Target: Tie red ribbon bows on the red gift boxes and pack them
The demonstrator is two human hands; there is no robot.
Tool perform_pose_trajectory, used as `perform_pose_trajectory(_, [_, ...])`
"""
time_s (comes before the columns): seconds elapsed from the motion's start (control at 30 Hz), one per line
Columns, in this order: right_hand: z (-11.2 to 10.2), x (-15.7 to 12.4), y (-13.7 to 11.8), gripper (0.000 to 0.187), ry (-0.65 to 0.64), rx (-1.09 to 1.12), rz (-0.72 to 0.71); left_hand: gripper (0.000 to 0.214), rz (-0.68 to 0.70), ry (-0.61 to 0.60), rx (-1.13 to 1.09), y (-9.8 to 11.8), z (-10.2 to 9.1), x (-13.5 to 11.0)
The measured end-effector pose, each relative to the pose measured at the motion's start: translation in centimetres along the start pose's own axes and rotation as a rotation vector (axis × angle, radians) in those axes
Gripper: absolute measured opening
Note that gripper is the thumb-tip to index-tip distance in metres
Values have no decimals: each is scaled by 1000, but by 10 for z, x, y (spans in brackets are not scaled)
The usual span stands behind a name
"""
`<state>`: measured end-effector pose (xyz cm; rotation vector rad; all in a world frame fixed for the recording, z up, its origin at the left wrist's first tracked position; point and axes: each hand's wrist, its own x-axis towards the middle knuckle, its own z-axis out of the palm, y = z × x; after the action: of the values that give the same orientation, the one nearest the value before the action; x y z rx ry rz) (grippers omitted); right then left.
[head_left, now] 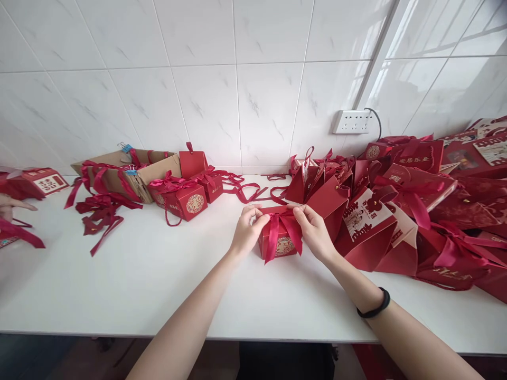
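A small red gift box (285, 246) with a gold round emblem stands on the white table in front of me. A dark pink ribbon (273, 237) lies across its top, with its tails hanging down the front. My left hand (250, 226) pinches the ribbon at the box's top left. At the top right, my right hand (311, 227) also has thumb and finger closed on the ribbon. The middle of the ribbon shows between both hands; whether a knot is tied there I cannot tell. A black band circles my right forearm.
Many red boxes and bags (368, 216) crowd the right side. Behind on the left are finished-looking boxes (186, 203), a cardboard box (158, 168) draped with ribbons, and loose ribbon pieces (99, 211). Another person's hand (10, 206) is at the far left. A power strip (352, 122) hangs on the tiled wall.
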<state>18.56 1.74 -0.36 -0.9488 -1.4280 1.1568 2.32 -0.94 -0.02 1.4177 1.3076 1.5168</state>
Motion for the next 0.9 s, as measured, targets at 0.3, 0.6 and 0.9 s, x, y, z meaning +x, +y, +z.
perform_pose_trajectory(0.3, [-1,0,-4,38,-77,183,44,36,-11,59,-95,-1,-2,1])
perform_pose_trajectory(0.6, [-4,-5,-8,41,13,-186,-296,37,496,62,299,3,-4,-6])
perform_pose_trajectory(0.9, [-12,-3,-10,31,-160,-302,-249,33,641,36,423,-9,-10,1])
